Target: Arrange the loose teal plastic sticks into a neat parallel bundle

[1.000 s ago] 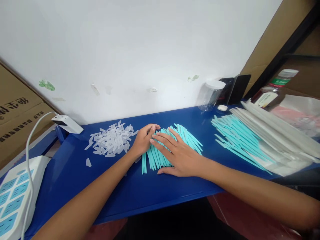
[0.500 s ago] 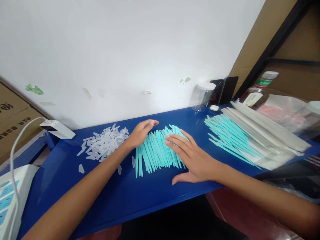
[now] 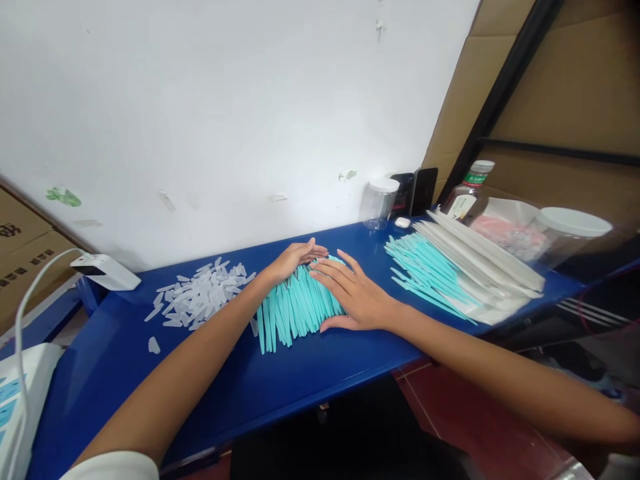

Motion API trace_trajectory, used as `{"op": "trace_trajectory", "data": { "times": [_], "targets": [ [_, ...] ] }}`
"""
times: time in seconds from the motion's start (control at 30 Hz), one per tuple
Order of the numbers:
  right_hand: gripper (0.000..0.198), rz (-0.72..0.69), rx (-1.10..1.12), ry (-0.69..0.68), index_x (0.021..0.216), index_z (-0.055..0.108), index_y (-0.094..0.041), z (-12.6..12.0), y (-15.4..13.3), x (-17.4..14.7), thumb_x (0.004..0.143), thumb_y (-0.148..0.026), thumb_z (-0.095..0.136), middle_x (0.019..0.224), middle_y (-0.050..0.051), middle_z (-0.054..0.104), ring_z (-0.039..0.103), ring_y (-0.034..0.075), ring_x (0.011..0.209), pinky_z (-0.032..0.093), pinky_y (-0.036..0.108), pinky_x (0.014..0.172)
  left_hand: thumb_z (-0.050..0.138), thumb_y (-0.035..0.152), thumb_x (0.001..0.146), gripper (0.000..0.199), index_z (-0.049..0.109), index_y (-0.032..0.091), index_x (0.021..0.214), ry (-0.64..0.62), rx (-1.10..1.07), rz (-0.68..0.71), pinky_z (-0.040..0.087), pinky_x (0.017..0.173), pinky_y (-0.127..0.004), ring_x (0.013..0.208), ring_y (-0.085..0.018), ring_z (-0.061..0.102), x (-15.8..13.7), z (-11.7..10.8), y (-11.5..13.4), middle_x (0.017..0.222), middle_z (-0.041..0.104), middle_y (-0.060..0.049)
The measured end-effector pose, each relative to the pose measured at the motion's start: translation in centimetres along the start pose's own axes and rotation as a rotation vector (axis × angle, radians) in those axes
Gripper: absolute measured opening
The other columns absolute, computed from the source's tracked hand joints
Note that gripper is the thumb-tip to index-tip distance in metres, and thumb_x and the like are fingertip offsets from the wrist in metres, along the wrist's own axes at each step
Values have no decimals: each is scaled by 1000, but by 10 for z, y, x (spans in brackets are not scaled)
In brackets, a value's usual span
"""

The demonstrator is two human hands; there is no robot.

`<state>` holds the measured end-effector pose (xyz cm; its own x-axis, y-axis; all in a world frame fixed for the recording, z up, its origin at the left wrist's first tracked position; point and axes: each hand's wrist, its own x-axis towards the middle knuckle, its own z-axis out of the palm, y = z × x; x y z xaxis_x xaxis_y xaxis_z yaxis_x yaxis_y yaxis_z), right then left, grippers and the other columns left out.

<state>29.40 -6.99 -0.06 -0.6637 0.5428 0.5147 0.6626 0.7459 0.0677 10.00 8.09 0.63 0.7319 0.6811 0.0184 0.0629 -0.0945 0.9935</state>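
While both my hands lie flat, fingers spread, left hand [image 3: 293,259] & right hand [image 3: 357,298] bracketing the teal sticks [image 3: 293,308], I'd press evenly, nudge ends flush w/o scattering.

A blue table [image 3: 320,367] stands against a white wall. On it, from left to right, lie a heap of clear caps [image 3: 200,297], a fan of teal sticks [image 3: 290,310] in the middle, and a second spread of teal sticks [image 3: 425,273] partly under a stack of white packets [image 3: 480,257]. At the back stand a clear jar [image 3: 379,203] and a small white case [image 3: 402,223]. A white plug [image 3: 103,272] rests at the table's far left corner.
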Motion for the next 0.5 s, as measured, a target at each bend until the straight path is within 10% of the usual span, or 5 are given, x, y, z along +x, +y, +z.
{"op": "trace_trajectory", "data": {
  "times": [0.5],
  "targets": [
    [101, 19, -29, -32, 161, 32, -8, -3, 14, -13, 92, -80, 50, 161, 24, 43, 32, 37, 154, 10, 65, 129, 53, 75, 92, 70, 81, 13, 107, -54, 183, -4, 50, 106, -48, 113, -33, 72, 27, 23, 9, 117, 79, -18]
  ]
}}
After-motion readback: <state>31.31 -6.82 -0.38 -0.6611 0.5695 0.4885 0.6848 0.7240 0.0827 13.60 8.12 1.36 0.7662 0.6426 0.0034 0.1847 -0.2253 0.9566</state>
